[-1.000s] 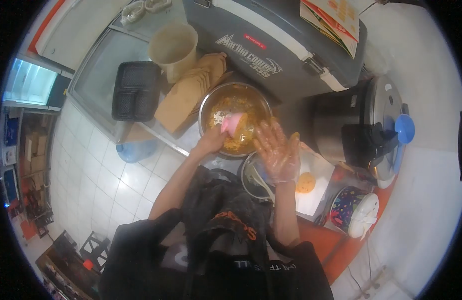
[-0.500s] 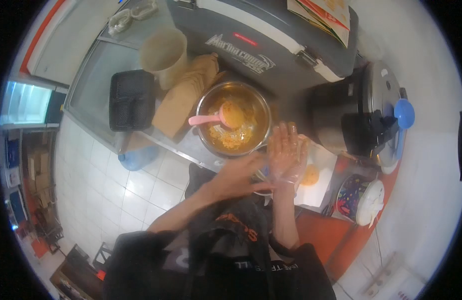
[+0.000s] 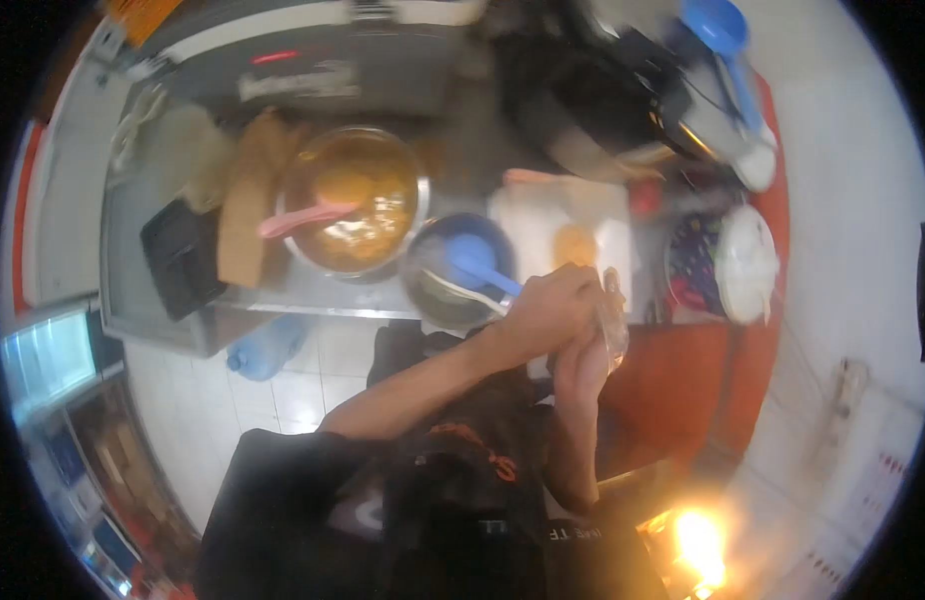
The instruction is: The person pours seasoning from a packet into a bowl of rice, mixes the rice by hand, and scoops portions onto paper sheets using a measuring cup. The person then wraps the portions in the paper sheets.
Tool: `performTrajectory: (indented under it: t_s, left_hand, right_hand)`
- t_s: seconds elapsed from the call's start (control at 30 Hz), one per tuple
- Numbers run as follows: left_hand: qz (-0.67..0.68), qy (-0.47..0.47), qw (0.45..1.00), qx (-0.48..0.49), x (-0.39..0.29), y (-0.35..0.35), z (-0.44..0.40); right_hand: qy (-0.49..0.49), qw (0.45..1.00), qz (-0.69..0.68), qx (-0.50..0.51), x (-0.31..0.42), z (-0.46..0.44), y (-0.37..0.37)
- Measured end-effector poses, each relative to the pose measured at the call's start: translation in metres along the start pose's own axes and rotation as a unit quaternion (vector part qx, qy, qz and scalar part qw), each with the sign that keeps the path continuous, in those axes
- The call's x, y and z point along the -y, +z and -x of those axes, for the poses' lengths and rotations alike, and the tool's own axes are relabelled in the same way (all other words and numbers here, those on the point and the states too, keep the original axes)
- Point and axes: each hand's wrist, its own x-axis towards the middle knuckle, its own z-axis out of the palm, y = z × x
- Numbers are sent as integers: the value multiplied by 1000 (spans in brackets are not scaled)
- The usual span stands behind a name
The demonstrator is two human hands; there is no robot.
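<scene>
Left hand, one, bare: curling its fingers in at the right hand and appearing to touch it; blur is hiding whether the grip is pinching anything, so I cannot tell.

Right hand, one: wearing a clear glove, shiny, showing at 3 o'clock of the left fingers; the hand is turning edge-on, and its grip I cannot tell either.

Change, hands: meeting farther from the steel bowl, the gloved palm no longer facing outward with fingers spread. Bearing on the work: the glove is seemingly occupying both hands, the bowl going unattended.

Round orange item, one: lying at 12 o'clock, just beyond the left fingers, on white paper.

Smaller bowl, one: standing between 9 and 10 o'clock, holding a blue scoop.

Steel bowl: sitting at 10 o'clock on the table, holding yellow-orange food; a pink scoop is resting there, handle crossing the rim, unheld.

Patterned tub, white-lidded: standing at 2 o'clock.
</scene>
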Motion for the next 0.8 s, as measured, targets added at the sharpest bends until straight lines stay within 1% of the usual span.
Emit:
performTrajectory:
  t_s: [0.07,0.13,0.17,0.2,0.23,0.27,0.3,0.33,0.4,0.43,0.47,0.53,0.57,0.63,0.67,0.73,0.77,0.8]
  left_hand:
    - [13,26,999,28,-20,46,-14]
    - [-2,32,996,81,-39,100,-32]
    - [28,49,996,66,-50,130,-41]
    - [36,53,995,80,-61,163,-45]
    - [42,62,993,91,-69,201,-51]
    - [51,67,991,104,-78,238,-51]
    - [47,49,984,167,-90,268,-55]
    - [47,59,981,180,-94,301,-53]
    - [-14,26,973,228,-91,359,-52]
    - [5,-50,960,276,-88,383,-54]
    - [4,-49,957,286,-82,408,-48]
    - [-10,-164,942,294,-54,463,-35]
    - [-8,-160,939,305,-43,487,-26]
    - [-37,-257,906,334,-23,535,-6]
    - [-35,-258,903,341,-14,562,8]
    - [-104,-218,920,307,1,606,35]
    - [-103,-220,917,318,5,624,43]
    - [-120,-268,886,360,4,638,46]
  right_hand:
    - [-41,999,15,-22,30,2,-41]
    - [-74,996,28,-37,53,-2,-91]
    - [-91,992,68,-59,61,-4,-125]
    - [-104,985,108,-81,73,-4,-154]
    - [-112,984,100,-95,91,-4,-174]
    - [-117,970,180,-116,112,2,-196]
    - [-121,960,214,-132,133,7,-213]
    - [-123,949,249,-148,155,13,-230]
    - [-52,953,216,-207,192,28,-260]
    - [-13,952,199,-233,208,35,-275]
    - [-10,951,194,-241,220,46,-289]
    - [-40,935,143,-323,232,64,-315]
    - [-40,931,139,-334,230,71,-329]
    - [-53,892,115,-435,222,82,-352]
    - [-50,888,117,-442,218,89,-360]
    - [-24,858,162,-486,204,98,-370]
    - [-14,857,137,-496,198,102,-374]
    - [-2,854,114,-507,196,108,-377]
